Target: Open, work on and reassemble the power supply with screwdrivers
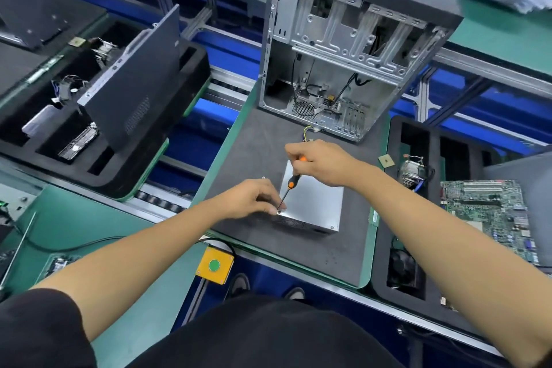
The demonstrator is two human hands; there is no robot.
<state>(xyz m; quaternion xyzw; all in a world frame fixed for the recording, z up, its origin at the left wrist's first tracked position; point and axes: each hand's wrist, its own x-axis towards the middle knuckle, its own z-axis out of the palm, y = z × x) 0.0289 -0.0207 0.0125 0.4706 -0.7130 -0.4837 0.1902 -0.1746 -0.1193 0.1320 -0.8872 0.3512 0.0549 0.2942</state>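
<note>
A silver power supply box lies flat on the dark mat, its cables running back toward the case. My right hand grips the black and orange handle of a screwdriver. The shaft slants down to the box's near left corner, where the tip meets a screw. My left hand rests at that corner, its fingertips pinching close around the tip and the screw. Another screw shows at the near right corner of the lid.
An open computer case stands upright at the back of the mat. A motherboard and a cooler lie on the right tray. A black foam tray with a side panel sits left. A yellow button box hangs below.
</note>
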